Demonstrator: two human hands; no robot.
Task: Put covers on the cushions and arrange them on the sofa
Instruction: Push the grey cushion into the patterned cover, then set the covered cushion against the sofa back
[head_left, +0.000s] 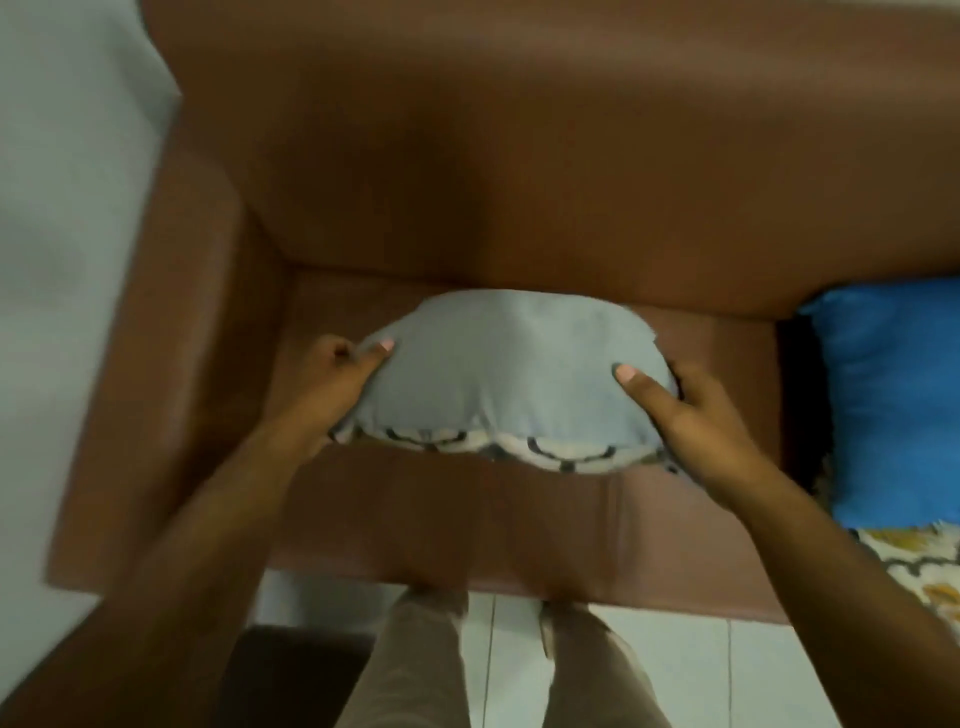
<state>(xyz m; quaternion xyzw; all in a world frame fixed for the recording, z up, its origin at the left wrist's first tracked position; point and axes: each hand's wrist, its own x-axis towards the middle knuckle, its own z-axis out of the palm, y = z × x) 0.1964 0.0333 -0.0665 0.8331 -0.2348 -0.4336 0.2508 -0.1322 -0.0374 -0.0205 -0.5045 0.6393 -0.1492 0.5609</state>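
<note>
A pale grey-blue cushion (509, 374) with a patterned black-and-white underside showing along its lower edge is held above the seat of a brown sofa (467, 171). My left hand (332, 384) grips its left end, thumb on top. My right hand (691, 421) grips its right end the same way. A bright blue cushion (893, 400) lies on the seat to the right. Below it, a floral patterned cushion or cover (924, 571) shows at the frame's right edge.
The sofa's left armrest (171, 338) stands against a pale wall (67, 208). My legs in light trousers (426, 670) stand on white floor tiles (769, 675) at the sofa's front edge. A dark object lies on the floor at lower left.
</note>
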